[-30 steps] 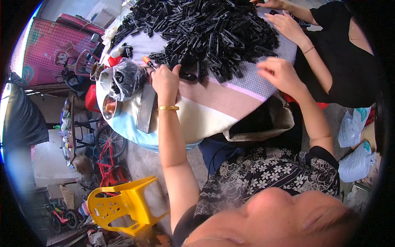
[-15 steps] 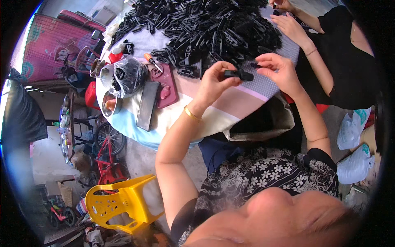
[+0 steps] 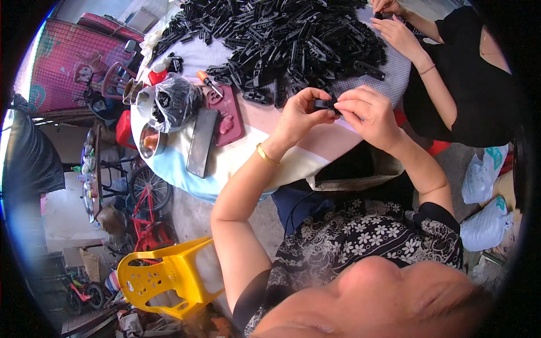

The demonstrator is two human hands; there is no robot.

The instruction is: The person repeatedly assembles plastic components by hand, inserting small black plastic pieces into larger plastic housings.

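Note:
My left hand pinches a long, narrow black plastic part between thumb and fingers, held above the table's near edge. Against that part's right end, my right hand has its fingertips pressed together. A small black piece shows at those fingertips, mostly hidden by them. Just beyond both hands lies a big pile of similar black plastic parts, spread over the cloth-covered table.
Left of my hands lie a dark phone, a maroon phone case, an orange-handled screwdriver and a plastic bag of black pieces. At the right, a co-worker's hands handle a black part. A yellow plastic chair stands lower left.
My right hand has moved left and slightly down, bringing the small piece from a gap away to the end of the part in my left hand. The co-worker's hands have shifted slightly.

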